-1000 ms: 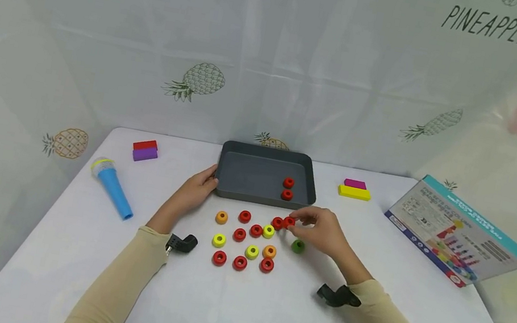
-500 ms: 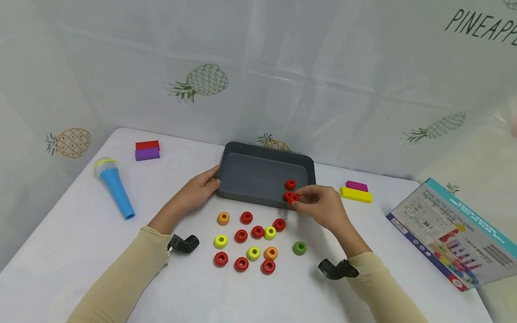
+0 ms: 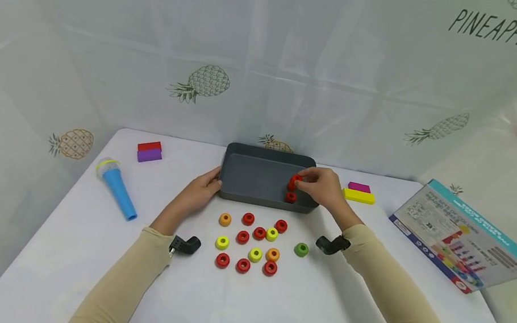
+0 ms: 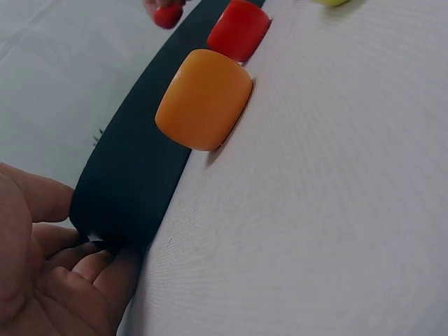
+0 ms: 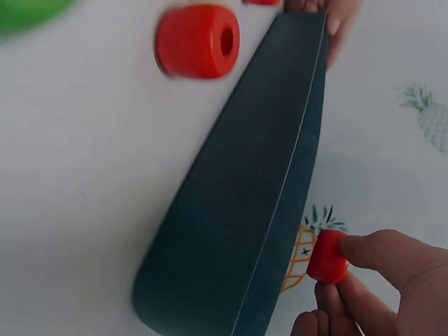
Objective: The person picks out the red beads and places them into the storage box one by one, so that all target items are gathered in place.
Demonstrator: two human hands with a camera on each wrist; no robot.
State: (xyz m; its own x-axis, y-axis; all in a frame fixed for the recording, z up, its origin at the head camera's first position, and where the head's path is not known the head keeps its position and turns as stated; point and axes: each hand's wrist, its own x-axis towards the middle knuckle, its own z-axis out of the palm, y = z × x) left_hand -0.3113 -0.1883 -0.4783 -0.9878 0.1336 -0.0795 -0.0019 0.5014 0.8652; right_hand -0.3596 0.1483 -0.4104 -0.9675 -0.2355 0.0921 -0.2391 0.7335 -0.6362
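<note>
In the head view my left hand (image 3: 195,194) grips the left end of a dark grey tray (image 3: 251,174); the left wrist view shows the thumb on its wall and fingers curled at its lower edge. Over the tray's right side, my right hand (image 3: 326,189) pinches a red bead (image 5: 327,257) between thumb and fingers. Below it in the tray lies another red bead (image 3: 291,197), with one more partly hidden under the held bead. Several red, yellow and orange barrel-shaped beads with holes lie before the tray, among them an orange bead (image 3: 224,219) and a yellow bead (image 3: 222,242).
A green bead (image 3: 302,249) lies right of the group. On the left are a blue toy microphone (image 3: 118,189) and red and purple blocks (image 3: 149,154). Magenta and yellow blocks (image 3: 358,196) sit at the right, near a tilted toy box (image 3: 465,238).
My right hand has carried a red bead from the table up over the tray, and farther back inside it. The left hand keeps its grip on the tray.
</note>
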